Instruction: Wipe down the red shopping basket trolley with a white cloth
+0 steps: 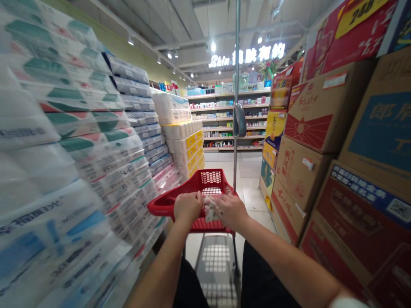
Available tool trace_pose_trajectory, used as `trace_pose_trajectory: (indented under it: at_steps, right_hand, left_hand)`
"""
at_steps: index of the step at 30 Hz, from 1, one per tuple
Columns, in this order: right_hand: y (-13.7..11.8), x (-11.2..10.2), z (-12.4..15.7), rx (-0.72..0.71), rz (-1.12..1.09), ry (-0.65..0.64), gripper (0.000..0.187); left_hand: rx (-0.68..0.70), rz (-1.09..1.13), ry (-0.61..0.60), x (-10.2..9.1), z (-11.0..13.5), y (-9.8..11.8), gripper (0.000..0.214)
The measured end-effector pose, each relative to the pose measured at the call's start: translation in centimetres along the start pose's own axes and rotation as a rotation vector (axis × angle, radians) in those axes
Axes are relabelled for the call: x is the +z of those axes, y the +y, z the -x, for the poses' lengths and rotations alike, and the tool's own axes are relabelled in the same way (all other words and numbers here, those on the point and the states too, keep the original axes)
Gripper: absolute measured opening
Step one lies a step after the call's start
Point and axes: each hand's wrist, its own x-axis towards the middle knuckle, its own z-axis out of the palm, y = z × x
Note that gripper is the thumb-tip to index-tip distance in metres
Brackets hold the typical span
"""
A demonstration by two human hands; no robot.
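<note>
In front of me is a red plastic shopping cart [162, 208] with a perforated basket. My left hand [188, 206] is closed around the near bar of its handle. Beside it, my right hand [231, 209] is closed at the right part of the same bar, with a crumpled pale cloth [211, 208] bunched under its fingers. The bar beneath my right hand is mostly covered. A tall metal pole [236, 85] with a grey fitting [239, 120] rises at the cart's right side.
Stacked paper packs [105, 145] line the left, with white rolls [183, 141] farther on. Cardboard cartons [308, 115] are piled along the right. A pale tiled floor [252, 188] runs between them towards stocked shelves [224, 112] under a lit sign [247, 55].
</note>
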Motion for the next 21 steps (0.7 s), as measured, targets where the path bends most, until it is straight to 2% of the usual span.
trace_pose_trajectory:
  at_steps: [2, 4, 9, 12, 14, 18, 19, 21]
  right_hand:
    - [0.4, -0.5, -0.8, 0.103, 0.024, -0.104, 0.027]
    - [0.8, -0.4, -0.7, 0.117, 0.03, -0.094, 0.028]
    - [1.6, 1.1, 3.1, -0.184, 0.015, 0.212, 0.034]
    - [2.0, 1.3, 4.7, -0.257, 0.021, 0.29, 0.033]
    - [2.1, 0.8, 4.4, -0.198, 0.024, 0.258, 0.029]
    - [2.0, -0.6, 2.3, 0.085, 0.039, 0.126, 0.03]
    - [2.0, -0.7, 2.0, 0.108, 0.045, 0.111, 0.032]
    - [2.0, -0.6, 2.0, 0.046, 0.053, 0.114, 0.034]
  left_hand:
    - [0.006, 0.025, 0.046, 0.0, 0.5, 1.0, 0.054]
    - [0.009, 0.046, 0.07, 0.0, 0.7, 1.7, 0.053]
    - [0.006, 0.093, 0.042, -0.1, 0.4, 2.4, 0.049]
    - [0.035, 0.105, 0.03, -0.1, 0.2, 2.7, 0.048]
    - [0.045, 0.104, 0.044, 0.1, 0.1, 3.0, 0.049]
    - [0.059, 0.104, 0.068, 0.5, -0.1, 3.8, 0.049]
    - [0.061, 0.105, 0.07, 0.6, -0.1, 3.9, 0.049]
    - [0.058, 0.111, 0.07, 0.7, -0.3, 4.1, 0.049]
